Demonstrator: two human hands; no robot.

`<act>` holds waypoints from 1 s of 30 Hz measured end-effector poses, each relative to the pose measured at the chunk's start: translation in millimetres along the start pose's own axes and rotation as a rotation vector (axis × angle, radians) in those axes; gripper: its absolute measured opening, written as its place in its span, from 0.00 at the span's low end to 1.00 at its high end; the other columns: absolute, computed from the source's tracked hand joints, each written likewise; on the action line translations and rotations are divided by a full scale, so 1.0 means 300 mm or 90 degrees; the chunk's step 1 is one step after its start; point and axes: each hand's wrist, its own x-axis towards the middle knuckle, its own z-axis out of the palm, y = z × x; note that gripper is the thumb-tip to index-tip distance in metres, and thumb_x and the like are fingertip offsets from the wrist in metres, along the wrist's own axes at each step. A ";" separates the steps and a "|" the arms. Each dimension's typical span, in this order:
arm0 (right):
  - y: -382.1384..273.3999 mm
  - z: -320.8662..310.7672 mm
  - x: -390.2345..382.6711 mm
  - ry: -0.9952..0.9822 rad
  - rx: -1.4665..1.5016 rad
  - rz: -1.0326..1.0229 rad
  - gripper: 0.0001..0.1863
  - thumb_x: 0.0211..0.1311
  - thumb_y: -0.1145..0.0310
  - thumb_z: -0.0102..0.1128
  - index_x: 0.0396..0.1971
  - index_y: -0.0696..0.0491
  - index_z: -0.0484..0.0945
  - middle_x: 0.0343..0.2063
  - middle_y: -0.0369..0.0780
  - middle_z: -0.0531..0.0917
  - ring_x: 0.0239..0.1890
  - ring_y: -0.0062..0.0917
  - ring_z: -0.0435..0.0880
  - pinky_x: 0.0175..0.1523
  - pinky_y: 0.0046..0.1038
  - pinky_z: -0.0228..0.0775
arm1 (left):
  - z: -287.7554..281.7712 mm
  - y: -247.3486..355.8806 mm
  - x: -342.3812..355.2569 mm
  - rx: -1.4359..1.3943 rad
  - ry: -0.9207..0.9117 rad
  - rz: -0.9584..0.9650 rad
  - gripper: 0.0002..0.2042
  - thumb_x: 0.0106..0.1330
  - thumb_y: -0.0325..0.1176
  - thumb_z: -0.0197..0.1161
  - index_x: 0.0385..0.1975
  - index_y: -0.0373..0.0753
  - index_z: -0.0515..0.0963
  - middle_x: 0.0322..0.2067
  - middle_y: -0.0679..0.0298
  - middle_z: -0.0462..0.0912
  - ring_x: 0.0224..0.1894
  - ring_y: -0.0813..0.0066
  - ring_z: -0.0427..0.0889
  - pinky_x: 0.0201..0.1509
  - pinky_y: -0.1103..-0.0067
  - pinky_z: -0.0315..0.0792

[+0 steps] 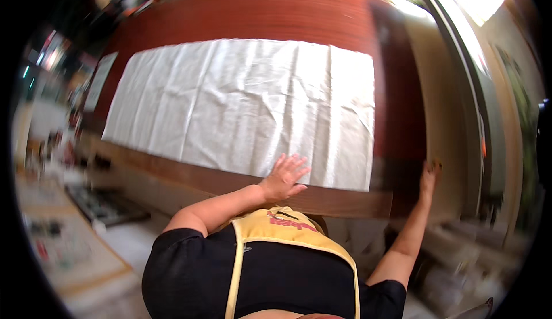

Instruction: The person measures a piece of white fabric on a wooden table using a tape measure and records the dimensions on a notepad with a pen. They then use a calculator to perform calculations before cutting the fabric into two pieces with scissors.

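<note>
A long white, wrinkled cloth (230, 106) lies spread over a dark red wooden table (247, 11). My left hand (284, 176) rests on the cloth's front edge, slightly right of the middle, with its fingers spread. Out at the table's right edge is my right hand (430, 175), blurred, its fingers bent around something dark and small that I cannot make out. Below the table's edge are my yellow apron (293, 232) and black shirt.
A pale strip (99, 82) lies along the table's left end. A long dark rail (460, 60) runs beside the right side. Cluttered shelves or items line the far edge. At the lower left are a pale bench (46, 209) and a dark tray-like object (106, 204).
</note>
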 end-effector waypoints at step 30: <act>-0.987 -0.145 -0.381 -0.935 0.847 -0.093 0.37 0.57 0.42 0.67 0.52 0.61 0.78 0.40 0.37 0.79 0.41 0.21 0.81 0.43 0.21 0.73 | -0.093 0.202 -0.045 -0.821 0.074 -0.264 0.20 0.74 0.50 0.57 0.44 0.36 0.75 0.34 0.67 0.79 0.38 0.80 0.77 0.46 0.81 0.73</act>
